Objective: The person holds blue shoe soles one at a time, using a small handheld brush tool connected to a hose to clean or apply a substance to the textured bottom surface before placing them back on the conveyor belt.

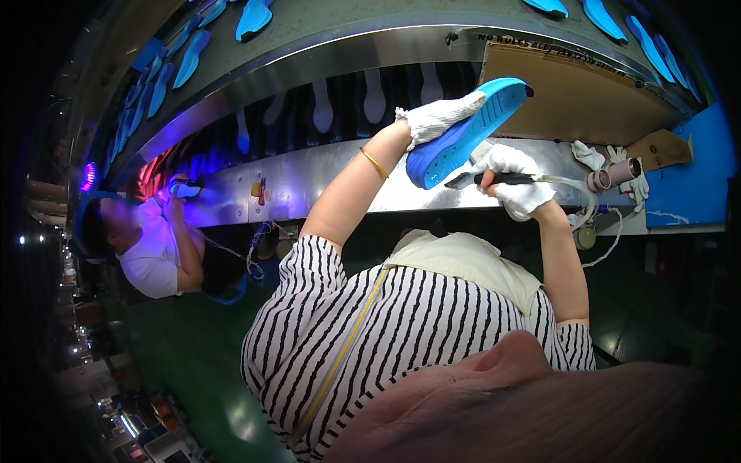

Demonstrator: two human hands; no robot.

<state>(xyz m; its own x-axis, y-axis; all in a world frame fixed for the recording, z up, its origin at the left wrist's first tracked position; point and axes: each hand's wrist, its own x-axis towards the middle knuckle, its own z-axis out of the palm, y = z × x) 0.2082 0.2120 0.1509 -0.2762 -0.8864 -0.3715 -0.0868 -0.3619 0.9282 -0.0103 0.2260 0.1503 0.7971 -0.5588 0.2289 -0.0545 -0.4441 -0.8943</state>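
My left hand [446, 118], in a white knit glove, is closed on the upper left edge of a bright blue shoe sole [480, 127]. The sole stands tilted above the metal bench, its row of small holes facing up. In a white glove with bare fingertips showing, my right hand [511, 160] grips a black-handled brush [513, 178]. The brush's dark head is by the sole's lower end; whether they touch, I cannot tell. A pale hose [575, 185] runs off from the handle's right end.
Behind the metal bench [297, 189] stands a cardboard sheet [571, 104]. Tape rolls [617, 174] and spare gloves [590, 156] lie right, beside a blue panel [691, 174]. Blue soles [252, 19] rest on the upper belt. A co-worker [158, 239] sits left, handling a shoe part.
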